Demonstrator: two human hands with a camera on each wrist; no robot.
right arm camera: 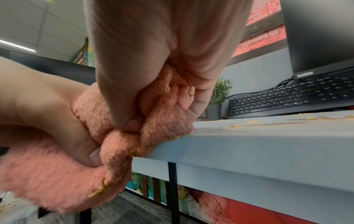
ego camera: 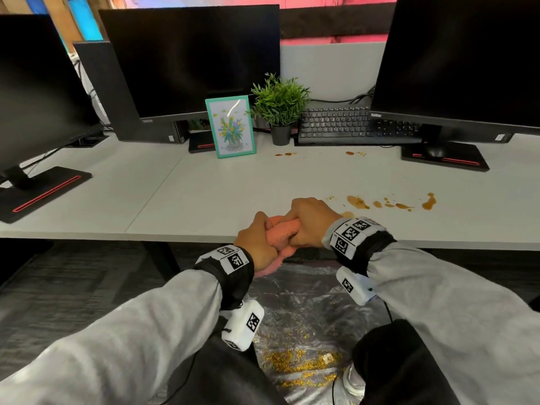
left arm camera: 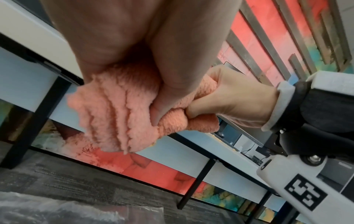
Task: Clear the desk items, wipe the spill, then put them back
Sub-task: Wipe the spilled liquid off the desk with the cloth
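Both hands grip a fluffy salmon-pink cloth [ego camera: 281,235] at the desk's front edge, over a plastic sheet on the floor. My left hand [ego camera: 258,239] squeezes its lower end; my right hand [ego camera: 309,222] clenches the upper end. The cloth [left arm camera: 114,115] bunches out below the left fist, and the cloth [right arm camera: 159,119] carries yellow-brown stains along its edge. Brown spill puddles [ego camera: 388,203] lie on the white desk [ego camera: 181,200] right of the hands, with smaller spots [ego camera: 285,154] further back. A framed flower picture [ego camera: 232,127], a potted plant [ego camera: 279,112] and a keyboard [ego camera: 350,125] stand at the back.
Three dark monitors: left [ego camera: 35,92], centre [ego camera: 190,59], right [ego camera: 458,62], each on a black base. A mouse [ego camera: 435,152] sits on the right base. The plastic sheet [ego camera: 304,317] under the desk holds yellow crumbs [ego camera: 295,361].
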